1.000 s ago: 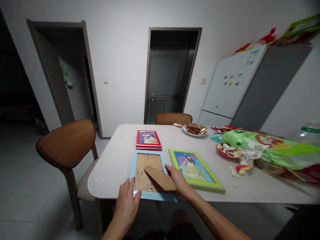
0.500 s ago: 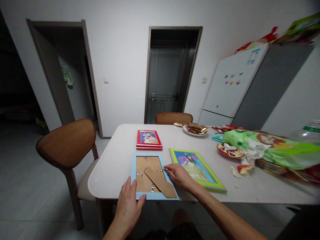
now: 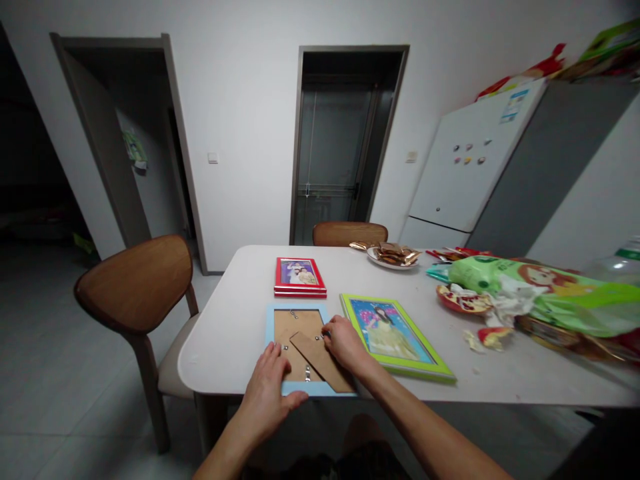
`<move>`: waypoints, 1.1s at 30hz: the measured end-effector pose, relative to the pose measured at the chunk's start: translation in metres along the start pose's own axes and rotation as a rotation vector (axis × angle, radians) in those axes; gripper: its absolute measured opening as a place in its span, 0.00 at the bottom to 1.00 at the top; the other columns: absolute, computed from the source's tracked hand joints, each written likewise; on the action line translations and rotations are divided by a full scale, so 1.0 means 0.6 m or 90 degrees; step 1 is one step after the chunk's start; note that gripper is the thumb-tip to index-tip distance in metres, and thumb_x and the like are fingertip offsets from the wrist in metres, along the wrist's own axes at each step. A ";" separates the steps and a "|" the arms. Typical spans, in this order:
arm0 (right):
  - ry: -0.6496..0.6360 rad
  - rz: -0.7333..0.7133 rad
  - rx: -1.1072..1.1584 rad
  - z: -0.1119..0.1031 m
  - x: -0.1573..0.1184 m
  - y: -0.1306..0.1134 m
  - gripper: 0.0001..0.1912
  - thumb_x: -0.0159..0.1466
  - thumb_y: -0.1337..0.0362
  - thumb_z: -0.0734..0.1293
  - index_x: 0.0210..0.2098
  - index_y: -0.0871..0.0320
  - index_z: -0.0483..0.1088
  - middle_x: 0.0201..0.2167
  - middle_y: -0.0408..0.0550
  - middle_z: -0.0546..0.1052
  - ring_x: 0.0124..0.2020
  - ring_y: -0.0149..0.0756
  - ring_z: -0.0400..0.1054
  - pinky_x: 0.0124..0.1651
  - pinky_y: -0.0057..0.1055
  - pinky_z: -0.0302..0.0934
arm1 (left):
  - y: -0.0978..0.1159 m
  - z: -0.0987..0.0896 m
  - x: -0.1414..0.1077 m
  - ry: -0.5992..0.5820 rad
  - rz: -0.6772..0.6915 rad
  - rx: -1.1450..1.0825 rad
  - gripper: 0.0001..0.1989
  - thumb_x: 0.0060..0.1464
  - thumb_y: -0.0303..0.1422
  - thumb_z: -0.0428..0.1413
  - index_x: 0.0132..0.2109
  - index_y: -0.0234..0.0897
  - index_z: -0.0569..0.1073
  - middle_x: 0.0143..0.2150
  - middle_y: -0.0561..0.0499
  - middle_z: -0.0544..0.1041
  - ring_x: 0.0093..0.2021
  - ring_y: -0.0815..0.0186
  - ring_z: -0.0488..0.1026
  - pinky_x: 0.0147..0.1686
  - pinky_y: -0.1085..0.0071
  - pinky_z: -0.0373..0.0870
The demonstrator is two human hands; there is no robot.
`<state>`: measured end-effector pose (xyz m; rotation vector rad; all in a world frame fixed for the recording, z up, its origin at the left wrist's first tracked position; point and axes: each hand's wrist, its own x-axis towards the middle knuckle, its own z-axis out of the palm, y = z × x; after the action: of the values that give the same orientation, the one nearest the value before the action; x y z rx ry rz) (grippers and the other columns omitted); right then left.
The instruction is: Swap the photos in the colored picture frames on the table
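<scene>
A light blue picture frame lies face down at the table's near edge, its brown backing board and metal clips showing. A folded brown stand slants across the board. My left hand rests with fingers spread on the frame's lower left side. At the right side clip, my right hand has its fingers curled together; whatever they pinch is too small to see. Just right of it lies a green frame with a picture of a figure in a yellow dress.
Stacked red frames lie behind the blue one. A plate of wrapped snacks, a cut pomegranate, peel pieces and a green bag are farther right. Wooden chairs stand at the left and behind.
My right hand has moved left from the frame's right border onto the side clip, its fingers curling. My left hand has shifted slightly right and up over the left border.
</scene>
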<state>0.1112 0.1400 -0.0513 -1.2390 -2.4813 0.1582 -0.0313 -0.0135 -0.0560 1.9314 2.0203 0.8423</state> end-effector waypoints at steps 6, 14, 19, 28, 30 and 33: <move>0.031 0.008 -0.020 0.004 0.001 -0.001 0.13 0.55 0.70 0.57 0.30 0.61 0.73 0.31 0.54 0.69 0.36 0.38 0.60 0.39 0.28 0.52 | -0.008 0.002 -0.004 0.034 0.022 -0.069 0.13 0.37 0.32 0.61 0.31 0.36 0.65 0.55 0.38 0.61 0.59 0.53 0.48 0.54 0.55 0.52; -0.041 -0.217 0.176 -0.023 -0.054 -0.026 0.12 0.55 0.68 0.60 0.35 0.56 0.73 0.40 0.50 0.69 0.42 0.36 0.59 0.47 0.30 0.52 | -0.016 0.010 -0.005 0.055 0.029 -0.085 0.15 0.36 0.34 0.61 0.31 0.37 0.64 0.54 0.38 0.63 0.59 0.53 0.51 0.54 0.54 0.53; -0.143 -0.273 0.201 -0.033 -0.068 -0.041 0.11 0.52 0.68 0.63 0.32 0.51 0.74 0.41 0.49 0.68 0.43 0.36 0.59 0.47 0.33 0.52 | -0.016 0.012 -0.005 0.058 0.031 -0.068 0.14 0.36 0.32 0.61 0.30 0.37 0.64 0.53 0.39 0.63 0.58 0.54 0.52 0.53 0.55 0.54; -0.093 -0.255 0.166 -0.013 -0.058 -0.048 0.06 0.52 0.65 0.64 0.26 0.53 0.74 0.36 0.47 0.70 0.39 0.35 0.60 0.44 0.33 0.52 | -0.008 0.007 -0.004 0.065 0.021 -0.065 0.14 0.36 0.31 0.61 0.30 0.37 0.63 0.52 0.39 0.65 0.57 0.54 0.54 0.53 0.55 0.55; -0.083 -0.237 0.163 -0.014 -0.054 -0.057 0.07 0.52 0.65 0.64 0.28 0.53 0.74 0.35 0.47 0.70 0.39 0.35 0.61 0.44 0.32 0.52 | -0.007 0.008 -0.006 0.071 0.025 -0.066 0.14 0.36 0.32 0.61 0.30 0.37 0.63 0.52 0.39 0.65 0.57 0.54 0.55 0.52 0.55 0.56; -0.060 -0.210 0.168 -0.009 -0.040 -0.076 0.10 0.53 0.64 0.62 0.33 0.54 0.73 0.37 0.47 0.71 0.39 0.35 0.61 0.43 0.31 0.52 | -0.006 0.008 -0.008 0.083 0.035 -0.067 0.13 0.37 0.33 0.61 0.30 0.38 0.63 0.50 0.40 0.66 0.56 0.53 0.56 0.51 0.53 0.56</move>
<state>0.0921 0.0926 -0.0412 -0.7221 -2.5986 0.4492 -0.0312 -0.0169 -0.0633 1.9274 1.9573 1.0916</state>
